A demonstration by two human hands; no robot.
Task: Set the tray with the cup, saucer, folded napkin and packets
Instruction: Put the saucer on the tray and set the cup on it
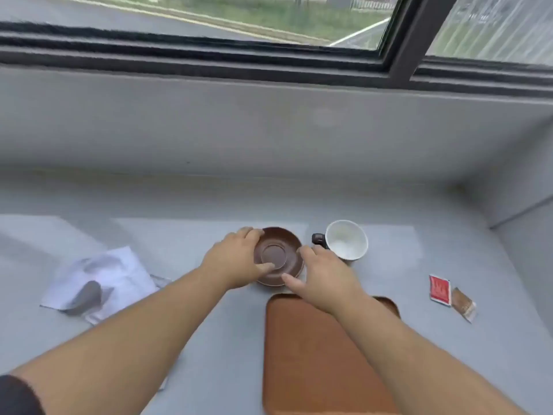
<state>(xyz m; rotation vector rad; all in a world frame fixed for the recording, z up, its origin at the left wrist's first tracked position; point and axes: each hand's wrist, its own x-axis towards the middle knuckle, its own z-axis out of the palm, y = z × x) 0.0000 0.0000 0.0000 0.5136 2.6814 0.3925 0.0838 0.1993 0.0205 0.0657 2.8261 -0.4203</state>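
A brown saucer is tilted just beyond the far end of the brown tray. My left hand grips the saucer's left rim, thumb on its inner face. My right hand holds the saucer's right and near rim. A cup, white inside with a dark handle, stands to the right of the saucer. A red packet and a brown packet lie on the grey surface at the right. A white napkin lies unfolded and crumpled at the left.
A dark rounded object rests on the napkin. The grey ledge ends at a low grey wall under a dark-framed window. A side wall closes the right end.
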